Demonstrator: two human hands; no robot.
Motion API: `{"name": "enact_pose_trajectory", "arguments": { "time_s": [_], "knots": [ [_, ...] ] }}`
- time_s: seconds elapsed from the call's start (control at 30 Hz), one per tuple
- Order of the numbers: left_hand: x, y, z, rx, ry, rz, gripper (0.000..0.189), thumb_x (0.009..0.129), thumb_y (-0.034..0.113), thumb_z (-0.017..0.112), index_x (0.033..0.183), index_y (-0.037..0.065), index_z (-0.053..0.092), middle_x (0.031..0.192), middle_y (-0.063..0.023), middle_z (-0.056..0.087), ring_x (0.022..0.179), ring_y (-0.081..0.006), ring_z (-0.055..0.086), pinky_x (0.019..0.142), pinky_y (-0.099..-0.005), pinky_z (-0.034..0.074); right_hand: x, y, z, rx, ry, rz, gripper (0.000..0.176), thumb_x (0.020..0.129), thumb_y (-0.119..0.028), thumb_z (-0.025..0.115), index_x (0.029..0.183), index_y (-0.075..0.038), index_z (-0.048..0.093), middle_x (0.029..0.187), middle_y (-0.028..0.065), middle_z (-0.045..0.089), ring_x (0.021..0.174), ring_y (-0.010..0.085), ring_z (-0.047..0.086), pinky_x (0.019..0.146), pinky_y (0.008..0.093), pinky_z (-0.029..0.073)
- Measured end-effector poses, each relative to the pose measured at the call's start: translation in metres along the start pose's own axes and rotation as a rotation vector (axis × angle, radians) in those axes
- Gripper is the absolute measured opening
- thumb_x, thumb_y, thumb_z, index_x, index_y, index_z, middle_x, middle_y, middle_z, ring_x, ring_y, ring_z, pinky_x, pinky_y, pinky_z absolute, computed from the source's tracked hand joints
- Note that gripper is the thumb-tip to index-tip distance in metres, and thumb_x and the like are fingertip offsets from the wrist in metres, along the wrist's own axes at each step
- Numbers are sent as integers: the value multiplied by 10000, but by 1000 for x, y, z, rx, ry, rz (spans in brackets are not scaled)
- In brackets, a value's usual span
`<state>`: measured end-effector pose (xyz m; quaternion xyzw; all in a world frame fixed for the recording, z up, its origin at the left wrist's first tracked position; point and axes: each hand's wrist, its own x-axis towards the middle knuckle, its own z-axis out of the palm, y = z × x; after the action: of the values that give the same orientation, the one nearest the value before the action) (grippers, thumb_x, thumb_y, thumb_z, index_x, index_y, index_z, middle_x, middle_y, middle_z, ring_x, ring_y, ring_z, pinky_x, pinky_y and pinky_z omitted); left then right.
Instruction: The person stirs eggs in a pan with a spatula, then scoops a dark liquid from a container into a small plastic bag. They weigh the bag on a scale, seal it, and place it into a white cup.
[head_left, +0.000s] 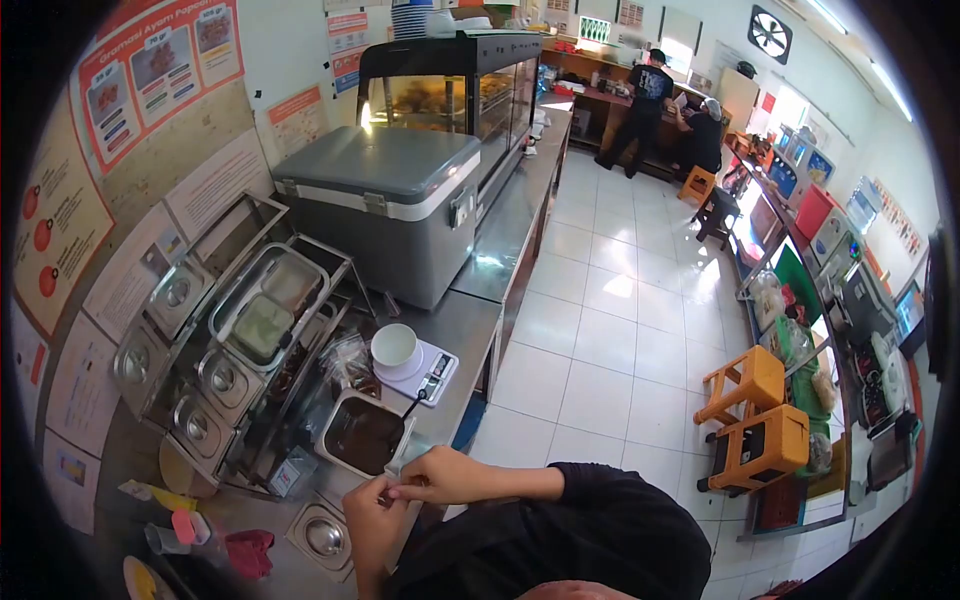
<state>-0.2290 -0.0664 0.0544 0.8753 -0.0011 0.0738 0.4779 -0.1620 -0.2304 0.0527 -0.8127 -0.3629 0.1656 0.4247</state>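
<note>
My left hand and my right hand meet over the near edge of the steel counter, fingers pinched together. Something thin and pale may be between the fingertips, too small to make out. Just beyond them is a steel pan of dark brown sauce, with a black-tipped utensil handle leaning out over its rim. A white bowl sits on a white kitchen scale behind the pan. Beside my left hand lies a steel pan lid.
A tiered rack with lidded steel pans stands left, near clear plastic bags. Farther back are a grey cooler box and a lit food warmer. Orange stools stand right. Two people are at the far counter.
</note>
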Motion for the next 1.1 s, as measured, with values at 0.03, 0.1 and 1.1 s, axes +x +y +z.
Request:
{"name": "enact_pose_trajectory", "arguments": {
  "time_s": [0.03,0.1,1.1],
  "knots": [
    [3,0,0,3,-33,-5,115,723,64,711,705,-14,628,602,-88,611,561,-109,578,503,-260,444,2,6,-1,57,-50,1,318,889,-312,578,790,-17,640,699,152,637,629,299,625,583,385,475],
    [7,-3,0,-83,-97,-8,129,753,78,706,730,-26,633,608,-89,610,554,-100,561,494,-250,428,6,16,-6,179,-80,-100,304,903,-283,550,799,-15,649,700,151,640,627,282,630,581,375,470],
    [39,-65,6,115,271,155,277,610,-32,636,785,63,443,711,-80,435,577,-234,483,552,-333,402,23,33,34,-491,281,-95,169,737,-235,607,687,-74,586,667,117,585,636,309,605,565,413,489]
  ]
}}
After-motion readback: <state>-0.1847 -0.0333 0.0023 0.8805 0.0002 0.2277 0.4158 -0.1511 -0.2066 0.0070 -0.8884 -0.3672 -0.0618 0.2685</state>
